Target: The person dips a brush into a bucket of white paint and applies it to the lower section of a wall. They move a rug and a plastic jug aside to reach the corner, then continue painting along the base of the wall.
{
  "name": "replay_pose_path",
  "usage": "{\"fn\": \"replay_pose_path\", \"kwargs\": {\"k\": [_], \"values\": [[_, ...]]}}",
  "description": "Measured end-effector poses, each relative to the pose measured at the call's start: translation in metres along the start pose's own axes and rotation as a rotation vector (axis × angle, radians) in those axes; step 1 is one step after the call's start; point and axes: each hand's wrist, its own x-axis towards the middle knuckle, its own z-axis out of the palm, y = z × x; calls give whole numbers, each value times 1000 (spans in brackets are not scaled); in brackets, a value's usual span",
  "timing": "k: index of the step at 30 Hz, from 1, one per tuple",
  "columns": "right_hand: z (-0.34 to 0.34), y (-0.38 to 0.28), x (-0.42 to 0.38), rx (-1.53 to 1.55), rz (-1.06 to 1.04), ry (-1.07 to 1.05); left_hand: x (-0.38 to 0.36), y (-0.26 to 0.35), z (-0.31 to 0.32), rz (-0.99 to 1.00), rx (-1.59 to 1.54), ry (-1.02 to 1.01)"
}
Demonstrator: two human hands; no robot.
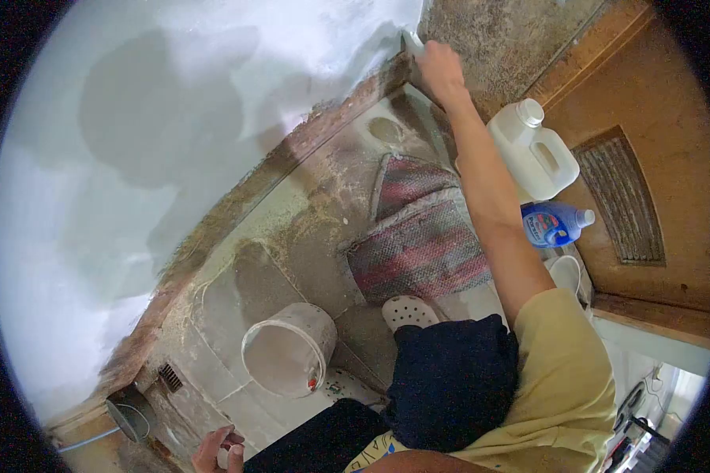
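My right hand (440, 69) grips a small flat tool (412, 42), probably a scraper or putty knife, its blade against the corner of the white wall (237, 94). Below that blade runs a rough brown strip (292, 146) along the wall's foot. My left hand (219, 451) is at the bottom edge, partly cut off, with fingers loosely bent and apart and nothing seen in them. A whitish bucket (323, 331), tilted in view, stands on the floor up and right of it, with a small red object (313, 384) at its rim.
A red-and-grey woven sack (422, 248) lies on the tiled floor near a white clog (409, 312). A white jug (528, 154) and a blue bottle (556, 224) stand right of my right forearm, beside a brown vented door (647, 102). A dark container (128, 415) sits lower left.
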Motion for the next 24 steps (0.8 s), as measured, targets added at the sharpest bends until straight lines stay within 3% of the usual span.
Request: {"fn": "replay_pose_path", "kwargs": {"k": [7,14,15,17,18,20,24], "values": [[4,-5,6,-12,112,-26,1,9,-1,34,50,21],[14,13,-7,-84,-8,22,4,9,-1,48,120,48],[16,9,-7,-44,71,40,4,10,-1,44,123,47],[24,1,-12,0,162,47,2,13,-3,-193,48,-24],[26,-5,-13,30,175,41,2,14,-3,-197,55,-28],[30,-18,-15,52,204,70,4,12,2,-36,46,36],[52,-30,-47,146,86,84,2,8,1,-64,31,23]]}}
